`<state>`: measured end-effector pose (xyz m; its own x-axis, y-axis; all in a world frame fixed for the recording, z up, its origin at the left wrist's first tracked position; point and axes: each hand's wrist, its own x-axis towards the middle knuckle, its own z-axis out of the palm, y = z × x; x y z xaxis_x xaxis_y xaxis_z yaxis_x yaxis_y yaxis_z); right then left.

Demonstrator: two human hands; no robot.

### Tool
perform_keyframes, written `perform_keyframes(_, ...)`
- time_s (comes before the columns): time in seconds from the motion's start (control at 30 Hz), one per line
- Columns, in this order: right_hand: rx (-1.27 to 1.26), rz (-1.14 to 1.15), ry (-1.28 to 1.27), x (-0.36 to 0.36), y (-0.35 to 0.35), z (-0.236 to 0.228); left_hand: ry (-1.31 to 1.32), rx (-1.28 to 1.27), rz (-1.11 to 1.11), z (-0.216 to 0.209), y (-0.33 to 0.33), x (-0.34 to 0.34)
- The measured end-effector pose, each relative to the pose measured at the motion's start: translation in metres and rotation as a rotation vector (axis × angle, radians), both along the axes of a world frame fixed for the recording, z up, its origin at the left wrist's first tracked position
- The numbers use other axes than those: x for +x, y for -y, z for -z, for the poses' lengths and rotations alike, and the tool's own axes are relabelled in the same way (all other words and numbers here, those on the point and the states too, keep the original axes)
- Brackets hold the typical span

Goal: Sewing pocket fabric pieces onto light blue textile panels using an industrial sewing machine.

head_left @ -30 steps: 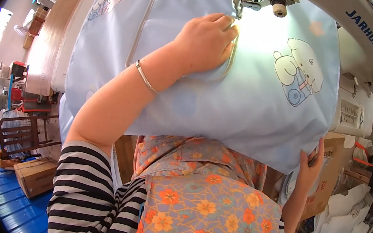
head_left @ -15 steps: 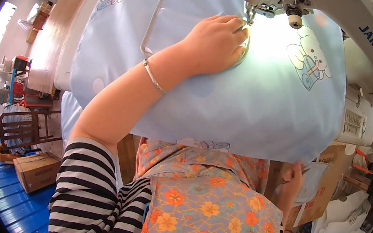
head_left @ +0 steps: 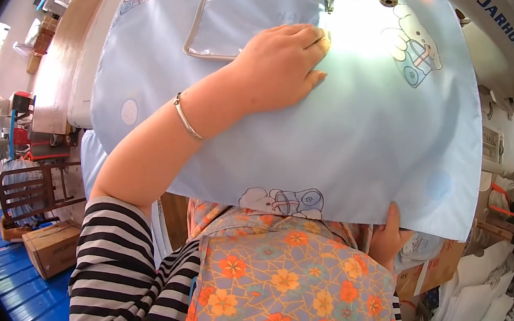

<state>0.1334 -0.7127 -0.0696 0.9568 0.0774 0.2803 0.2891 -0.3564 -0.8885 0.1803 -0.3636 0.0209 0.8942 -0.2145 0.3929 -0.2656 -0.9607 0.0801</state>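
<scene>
Light blue fabric (head_left: pixel 334 164) with printed cartoon bears spreads over the machine bed and hangs toward my lap. My left hand (head_left: pixel 286 60) lies flat on it, fingers stretched out just on the near side of the sewing machine's needle and presser foot (head_left: pixel 329 4). Beside that hand is a rectangular panel with pale trim (head_left: pixel 201 17), partly covered by my fingers. At the fabric's near edge, toward the right, my right hand (head_left: pixel 389 238) has one digit on top and the rest below, gripping the edge. Its lower fingers are partly hidden.
The sewing machine's arm (head_left: pixel 479 47) reaches in from the upper right, its lamp glaring on the cloth. A cardboard box (head_left: pixel 430 274) and stacked white pieces (head_left: pixel 473 293) lie at the lower right. On the left are a brown rack (head_left: pixel 25 192) and another carton (head_left: pixel 51 247).
My right hand has come up from below the fabric and taken hold of its near edge. More of the near bear print shows. The view has shifted, and my left hand stays on the cloth.
</scene>
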Motion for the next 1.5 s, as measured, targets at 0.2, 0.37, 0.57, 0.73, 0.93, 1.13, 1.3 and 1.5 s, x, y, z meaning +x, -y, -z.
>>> perform_keyframes(0.2,0.213,0.092,-0.318,0.014,0.003,-0.012,-0.024,0.025,-0.039,-0.006,-0.004,0.004)
perform_keyframes(0.37,0.147,0.089,-0.178,0.037,-0.004,-0.023,0.006,0.044,-0.056,-0.003,-0.011,0.013)
perform_keyframes(0.57,-0.035,0.067,-0.146,0.082,0.004,-0.037,0.029,0.04,-0.063,-0.004,-0.019,0.022)
perform_keyframes(0.73,-0.471,0.083,-0.055,0.121,-0.008,-0.077,-0.013,0.063,-0.099,-0.009,-0.022,0.027)
perform_keyframes(0.93,-0.566,0.12,0.048,0.198,-0.022,-0.088,-0.105,0.097,-0.147,-0.014,-0.014,0.031)
perform_keyframes(1.13,-0.415,0.19,0.06,0.133,-0.005,-0.063,-0.187,0.069,-0.216,-0.016,-0.01,0.028)
perform_keyframes(1.3,-0.078,-0.636,-0.131,0.015,-0.062,-0.025,-0.187,0.1,-0.217,-0.017,-0.015,0.033)
perform_keyframes(1.5,0.303,-0.488,-0.963,0.004,-0.091,-0.05,-0.305,0.112,-0.232,-0.024,-0.02,0.041)
